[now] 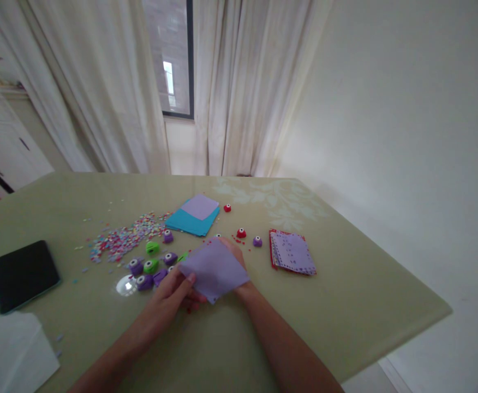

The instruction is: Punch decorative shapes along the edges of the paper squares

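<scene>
A sheet of purple paper [216, 270] is held over the near middle of the table. My left hand [175, 289] pinches its left edge, thumb on top and fingers underneath. My right hand [235, 254] is at the far right side of the sheet, closed against it, its fingers largely hidden by the paper. Just left of the sheet sit several small one-eyed purple figures [136, 266] and green figures [151, 266], resembling mini craft punches. Beyond my right hand are a red one-eyed figure [241, 233] and a purple one [257, 241].
Blue paper [190, 222] with a purple sheet [201, 206] on top lies farther back. Colourful confetti [126, 237] is scattered left of it. Purple and red punched sheets [293, 252] are stacked right. A black tablet [26, 275] and white paper [13, 352] lie at left.
</scene>
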